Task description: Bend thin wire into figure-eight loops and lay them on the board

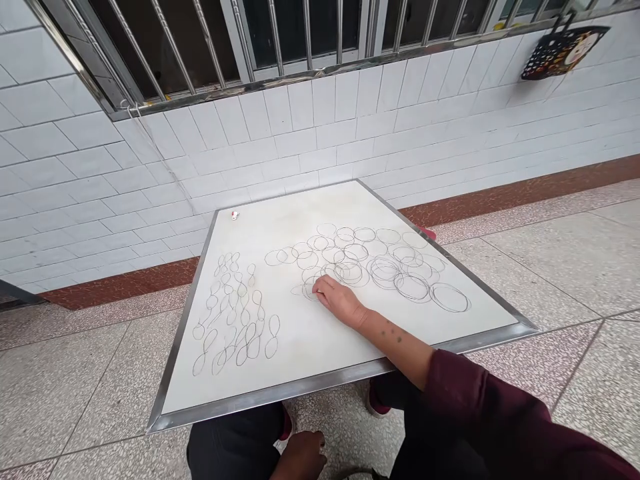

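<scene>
My right hand (340, 301), in a maroon sleeve, rests on the white tabletop (300, 353) near its middle. Its fingertips are pinched together over a group of thin dark circles (411, 287); what sits in the pinch is too small to make out. These overlapping circles spread to the right and behind the hand. On the left side stand rows of thin figure-eight outlines (248, 340). Whether they are drawn lines or fine loops I cannot tell. Below the front edge, by my lap, my left hand (303, 457) is curled closed, its fingertips partly hidden.
A metal rim (280, 388) borders the table. A small white and red object (235, 215) lies at the far left corner. Behind are a white tiled wall (290, 143) and barred windows (305, 33). A patterned bag (565, 53) hangs at upper right.
</scene>
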`<state>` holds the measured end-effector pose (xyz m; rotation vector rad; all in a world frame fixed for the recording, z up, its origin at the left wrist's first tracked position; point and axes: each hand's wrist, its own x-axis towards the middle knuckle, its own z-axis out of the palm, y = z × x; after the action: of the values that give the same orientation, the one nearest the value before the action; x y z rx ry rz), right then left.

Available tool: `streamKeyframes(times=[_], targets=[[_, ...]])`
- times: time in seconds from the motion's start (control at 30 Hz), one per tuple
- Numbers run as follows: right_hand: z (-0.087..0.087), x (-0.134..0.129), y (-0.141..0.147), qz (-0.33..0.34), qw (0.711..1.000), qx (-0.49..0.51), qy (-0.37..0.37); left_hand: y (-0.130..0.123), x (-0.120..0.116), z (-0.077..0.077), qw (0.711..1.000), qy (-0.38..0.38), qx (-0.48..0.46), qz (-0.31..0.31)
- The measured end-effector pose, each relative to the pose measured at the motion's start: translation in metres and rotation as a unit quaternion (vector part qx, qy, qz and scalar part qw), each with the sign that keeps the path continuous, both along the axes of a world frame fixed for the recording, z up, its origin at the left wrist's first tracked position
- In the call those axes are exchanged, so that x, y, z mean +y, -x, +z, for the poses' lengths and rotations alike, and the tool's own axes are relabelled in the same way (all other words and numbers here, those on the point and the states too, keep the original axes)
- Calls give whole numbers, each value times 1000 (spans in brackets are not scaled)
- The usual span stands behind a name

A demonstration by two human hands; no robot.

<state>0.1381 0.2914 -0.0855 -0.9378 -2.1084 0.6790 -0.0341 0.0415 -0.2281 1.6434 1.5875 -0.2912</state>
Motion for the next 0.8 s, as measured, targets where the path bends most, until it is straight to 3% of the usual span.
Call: streamKeyframes(times=[0.13, 0.23, 0.33, 0.37, 0.4, 0.47, 0.53, 0.57, 0.63, 0.73, 0.8], targets=[[17, -9, -10, -62, 996, 56, 20, -5, 3, 12, 998, -6, -61, -1], [33, -25, -21, -73, 986, 128, 77, -7, 1, 41, 990, 11, -141, -11], [48, -50, -30, -33, 964, 201, 172, 0, 0, 97, 972, 0, -233, 27], [53, -60, -33, -16, 957, 217, 191, 5, 2, 122, 946, -25, -308, 99], [56, -70, -35, -1, 951, 230, 208, 10, 6, 147, 912, -84, -359, 179], [62, -90, -37, 22, 941, 243, 235, 19, 18, 196, 839, -251, -361, 319], [66, -107, -36, 31, 937, 244, 248, 22, 35, 228, 785, -393, -308, 366], [66, -112, -34, 29, 937, 243, 248, 21, 45, 236, 783, -430, -288, 344], [63, -115, -29, 11, 941, 243, 234, 9, 62, 231, 784, -489, -258, 281], [46, -103, -17, -33, 943, 262, 201, -18, 81, 192, 727, -614, -187, 243], [31, -87, -10, -47, 936, 273, 215, -34, 87, 164, 747, -597, -175, 236]])
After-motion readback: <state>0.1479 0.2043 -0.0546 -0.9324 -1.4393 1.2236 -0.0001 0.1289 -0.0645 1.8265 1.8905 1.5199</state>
